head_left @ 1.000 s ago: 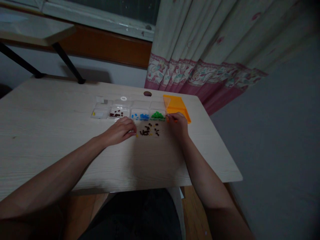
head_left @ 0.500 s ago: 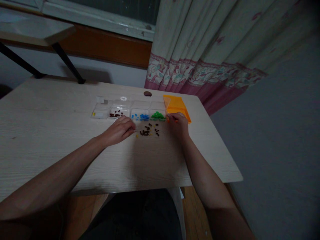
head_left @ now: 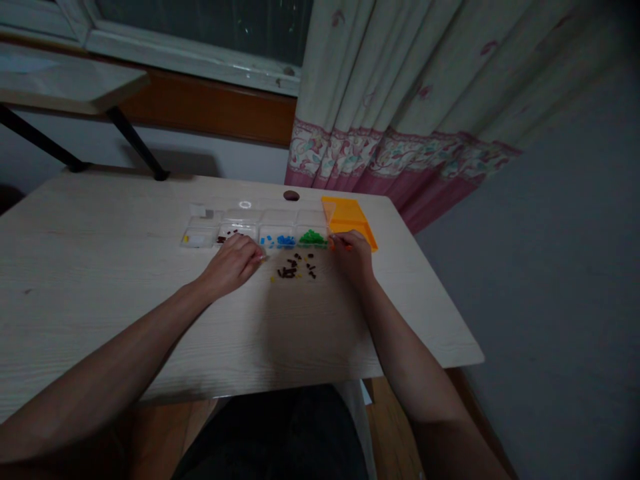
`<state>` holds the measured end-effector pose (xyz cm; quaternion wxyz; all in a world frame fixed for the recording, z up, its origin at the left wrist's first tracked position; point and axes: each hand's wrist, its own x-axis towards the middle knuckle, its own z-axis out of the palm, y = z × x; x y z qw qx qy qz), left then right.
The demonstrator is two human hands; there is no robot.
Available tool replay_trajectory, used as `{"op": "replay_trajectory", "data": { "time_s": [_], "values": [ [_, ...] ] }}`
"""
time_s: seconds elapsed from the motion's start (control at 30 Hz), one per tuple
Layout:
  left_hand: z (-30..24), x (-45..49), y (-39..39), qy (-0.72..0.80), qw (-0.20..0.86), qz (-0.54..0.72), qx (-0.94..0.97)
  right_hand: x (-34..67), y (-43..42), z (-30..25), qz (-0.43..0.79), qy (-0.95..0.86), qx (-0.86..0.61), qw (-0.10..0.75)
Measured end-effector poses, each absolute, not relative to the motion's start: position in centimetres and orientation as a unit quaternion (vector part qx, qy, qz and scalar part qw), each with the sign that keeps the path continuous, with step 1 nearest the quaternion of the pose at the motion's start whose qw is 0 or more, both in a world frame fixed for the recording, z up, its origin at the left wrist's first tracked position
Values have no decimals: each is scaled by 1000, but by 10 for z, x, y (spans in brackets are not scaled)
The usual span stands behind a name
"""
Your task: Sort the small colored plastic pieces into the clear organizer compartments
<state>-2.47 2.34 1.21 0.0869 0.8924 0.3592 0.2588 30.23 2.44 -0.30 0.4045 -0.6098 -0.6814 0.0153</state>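
Sorted beads (head_left: pixel 286 239) in clear organizer (head_left: pixel 280 217); loose beads (head_left: pixel 295 267) left on desk (head_left: pixel 100 267) between curled left hand (head_left: pixel 230 264), grip unclear, and right hand (head_left: pixel 354 257) pinching small orange piece (head_left: pixel 333 239).

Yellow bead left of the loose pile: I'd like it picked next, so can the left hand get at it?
Probably yes. The yellow bead lies alone on the table, close to the left hand, with nothing between them; the dark pile sits further right.

One left hand (head_left: pixel 233 263), one right hand (head_left: pixel 353 257), one clear box (head_left: pixel 240 219), one orange lid (head_left: pixel 347 217), one loose bead pile (head_left: pixel 295 267).
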Motion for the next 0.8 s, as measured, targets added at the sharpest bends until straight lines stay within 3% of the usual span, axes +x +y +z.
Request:
{"op": "replay_trajectory", "data": {
  "time_s": [0.27,0.5,0.8],
  "values": [
    [18,-31,26,417,25,301,857,301,24,-3,7,-690,-598,408],
    [26,-71,41,552,-44,343,759,303,24,-2,12,-685,-602,411],
    [13,-98,57,667,-25,339,663,302,23,0,12,-685,-605,406]
  ]
}}
